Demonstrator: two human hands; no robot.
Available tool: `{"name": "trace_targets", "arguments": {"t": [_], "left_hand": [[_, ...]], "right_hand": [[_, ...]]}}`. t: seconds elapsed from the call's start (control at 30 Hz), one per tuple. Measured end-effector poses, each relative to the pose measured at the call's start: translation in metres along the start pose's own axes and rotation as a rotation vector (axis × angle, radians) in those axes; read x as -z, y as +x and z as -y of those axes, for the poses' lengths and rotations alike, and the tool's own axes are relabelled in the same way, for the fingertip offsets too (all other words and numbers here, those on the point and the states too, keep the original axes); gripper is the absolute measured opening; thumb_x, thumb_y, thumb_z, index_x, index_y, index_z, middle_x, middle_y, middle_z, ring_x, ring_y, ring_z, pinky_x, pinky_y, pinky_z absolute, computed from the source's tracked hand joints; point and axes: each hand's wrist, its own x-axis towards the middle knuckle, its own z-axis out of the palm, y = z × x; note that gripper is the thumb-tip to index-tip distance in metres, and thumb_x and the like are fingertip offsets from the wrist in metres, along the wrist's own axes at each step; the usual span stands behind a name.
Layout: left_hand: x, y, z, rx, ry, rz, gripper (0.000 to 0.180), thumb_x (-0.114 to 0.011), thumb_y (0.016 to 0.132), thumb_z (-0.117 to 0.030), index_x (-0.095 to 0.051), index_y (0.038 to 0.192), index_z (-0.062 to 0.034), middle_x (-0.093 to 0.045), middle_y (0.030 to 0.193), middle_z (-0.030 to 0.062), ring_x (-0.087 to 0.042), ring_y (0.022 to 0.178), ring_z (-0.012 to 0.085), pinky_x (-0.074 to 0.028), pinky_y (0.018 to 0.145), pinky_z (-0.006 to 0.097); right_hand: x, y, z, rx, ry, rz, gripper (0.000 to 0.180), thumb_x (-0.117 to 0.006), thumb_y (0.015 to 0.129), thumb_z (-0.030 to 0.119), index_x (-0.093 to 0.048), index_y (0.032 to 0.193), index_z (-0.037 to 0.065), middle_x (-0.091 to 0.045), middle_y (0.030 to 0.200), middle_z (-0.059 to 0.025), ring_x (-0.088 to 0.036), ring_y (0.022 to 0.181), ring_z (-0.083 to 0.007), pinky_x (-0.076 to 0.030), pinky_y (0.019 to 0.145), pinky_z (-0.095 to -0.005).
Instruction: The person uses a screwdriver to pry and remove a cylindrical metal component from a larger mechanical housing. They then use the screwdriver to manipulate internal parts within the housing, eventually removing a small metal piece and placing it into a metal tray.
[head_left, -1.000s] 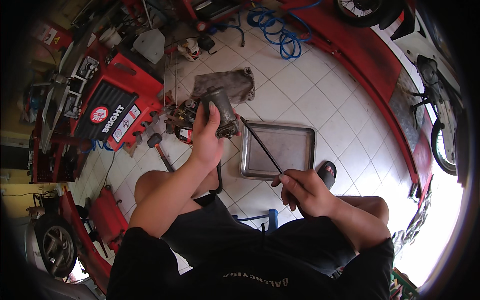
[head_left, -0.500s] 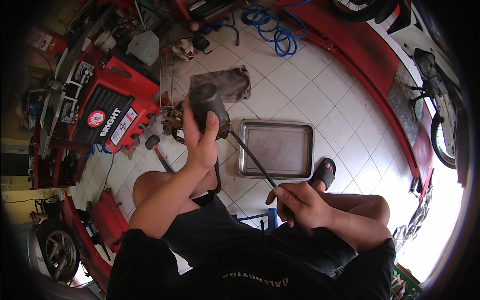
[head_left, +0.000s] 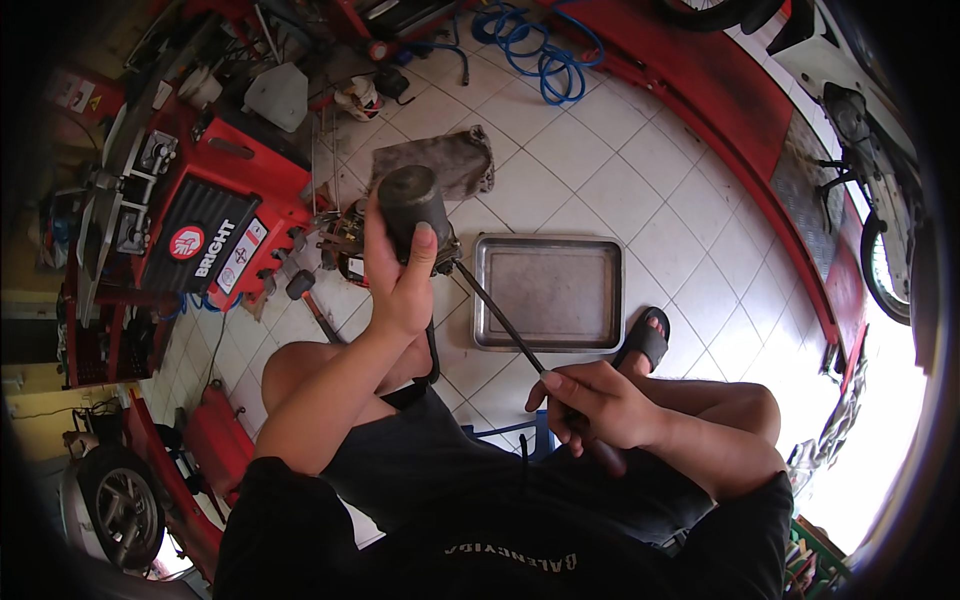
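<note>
Metal cylinder (head_left: 408, 205) has tilted — left fingers (head_left: 380, 250) around it.

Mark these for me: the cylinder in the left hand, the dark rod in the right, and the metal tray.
Cylinder (head_left: 408, 213), head view: on its side wall.
Dark rod (head_left: 501, 318), head view: midway along its shaft.
Metal tray (head_left: 548, 294), head view: bare inner bottom.
</note>
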Motion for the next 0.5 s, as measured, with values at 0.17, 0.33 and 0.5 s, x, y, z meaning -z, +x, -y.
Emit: {"name": "trace_targets", "arguments": {"t": [0.17,0.33,0.5], "left_hand": [[-0.0009,-0.0002,0.0019,0.051,-0.009,0.029,0.057,-0.066,0.102,-0.037,-0.042,0.140,-0.0025,-0.059,0.118,0.0103,-0.060,0.095,0.0178,-0.049,0.081,0.031],[-0.0029,-0.0011,0.0025,0.107,-0.038,0.063,0.067,-0.065,0.103,-0.032,-0.035,0.152,0.0014,-0.053,0.136,0.0111,-0.052,0.122,0.0189,-0.039,0.108,0.033],[-0.0057,0.0009,-0.0040,-0.013,0.078,0.123,0.070,-0.067,0.101,-0.032,-0.034,0.153,0.0029,-0.055,0.135,0.0144,-0.054,0.122,0.0211,-0.042,0.107,0.034]], "right_hand": [[0.0024,0.0020,-0.0047,0.003,0.095,0.032,0.050,-0.039,0.114,0.038,-0.061,0.111,-0.007,-0.057,0.065,-0.0075,-0.056,0.054,-0.0140,-0.051,0.053,-0.0277],[0.0031,0.0014,-0.0071,-0.057,0.204,0.020,0.049,-0.041,0.113,0.038,-0.061,0.112,-0.007,-0.056,0.066,-0.0076,-0.056,0.056,-0.0142,-0.051,0.052,-0.0281],[0.0026,-0.0019,-0.0033,-0.124,0.338,0.028,0.046,-0.042,0.113,0.037,-0.061,0.111,-0.005,-0.055,0.067,-0.0070,-0.052,0.055,-0.0135,-0.047,0.050,-0.0276]]}}
